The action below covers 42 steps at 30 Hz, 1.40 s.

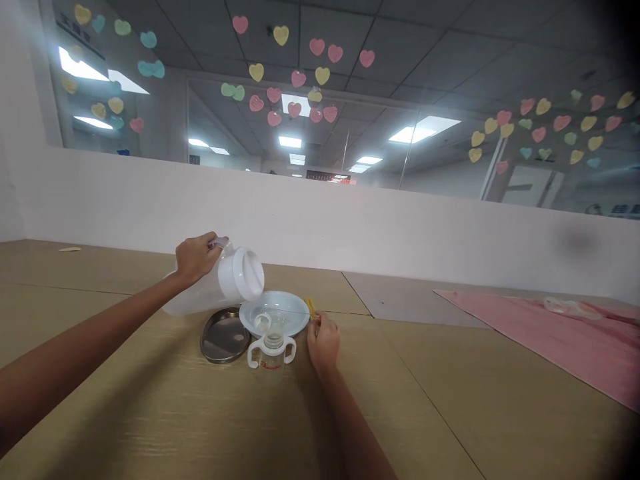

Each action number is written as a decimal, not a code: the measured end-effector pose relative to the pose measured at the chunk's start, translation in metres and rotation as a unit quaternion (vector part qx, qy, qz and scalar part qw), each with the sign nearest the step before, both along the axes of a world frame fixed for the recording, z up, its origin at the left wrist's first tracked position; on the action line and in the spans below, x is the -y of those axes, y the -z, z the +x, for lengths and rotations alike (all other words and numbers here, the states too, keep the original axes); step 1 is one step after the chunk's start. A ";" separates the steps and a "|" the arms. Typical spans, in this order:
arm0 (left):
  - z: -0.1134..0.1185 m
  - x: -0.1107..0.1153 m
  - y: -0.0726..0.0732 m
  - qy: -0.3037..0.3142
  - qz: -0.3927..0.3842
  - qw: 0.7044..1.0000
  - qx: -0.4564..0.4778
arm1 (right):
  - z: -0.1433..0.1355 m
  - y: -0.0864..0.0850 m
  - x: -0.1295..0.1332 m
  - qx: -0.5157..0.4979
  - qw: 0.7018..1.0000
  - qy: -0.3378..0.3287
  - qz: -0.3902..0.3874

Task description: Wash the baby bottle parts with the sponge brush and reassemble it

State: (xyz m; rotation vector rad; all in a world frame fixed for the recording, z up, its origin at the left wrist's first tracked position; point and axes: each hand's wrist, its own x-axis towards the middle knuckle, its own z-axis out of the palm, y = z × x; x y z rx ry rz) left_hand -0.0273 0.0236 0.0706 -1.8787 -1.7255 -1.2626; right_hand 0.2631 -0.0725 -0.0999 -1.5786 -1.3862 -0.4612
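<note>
My left hand is closed around the handle of a translucent white pitcher. The pitcher lies tilted in the air, its white-lidded end toward a white bowl. No stream of liquid is visible. At the bowl's right rim, my right hand has its fingers pinched on a thin tool with a yellow end; a fine line runs from it across the bowl. Inside the bowl sit a white ring and a clear part. In front stands an uncapped clear baby bottle with two white handles and red lettering.
A round metal tray rests left of the bowl on the tan table. To the right lies a pink cloth with a clear plastic item on it. A white wall with a window above borders the far edge.
</note>
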 end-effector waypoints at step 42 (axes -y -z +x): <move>-0.127 -0.034 0.093 -0.059 -0.047 0.882 0.465 | -0.003 0.003 0.002 0.046 0.948 0.072 -0.306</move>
